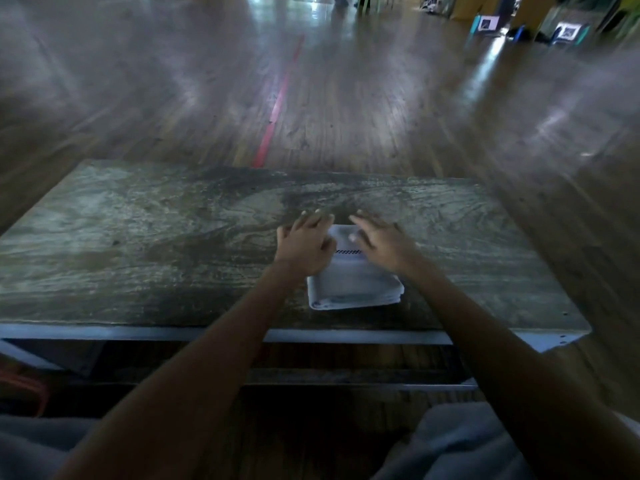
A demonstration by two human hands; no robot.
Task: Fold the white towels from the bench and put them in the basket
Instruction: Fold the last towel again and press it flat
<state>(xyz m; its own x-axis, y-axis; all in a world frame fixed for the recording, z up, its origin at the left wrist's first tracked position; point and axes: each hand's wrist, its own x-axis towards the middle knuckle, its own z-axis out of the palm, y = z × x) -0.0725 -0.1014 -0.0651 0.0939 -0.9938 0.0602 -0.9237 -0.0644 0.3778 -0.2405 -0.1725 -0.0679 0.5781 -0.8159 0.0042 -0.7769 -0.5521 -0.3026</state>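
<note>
Nearest us on the worn grey-green wooden bench (pixel 173 237) lies the soft, light, folded white towel (pixel 353 285), which we'd lift by its side edges, our left hand (pixel 304 244) and right hand (pixel 379 242) resting spread-fingered on its far half.

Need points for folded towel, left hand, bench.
folded towel (pixel 355 284), head view, bare top face near its front edge.
left hand (pixel 304 242), head view, back of the hand.
bench (pixel 138 237), head view, bare top surface left of the towel.
</note>
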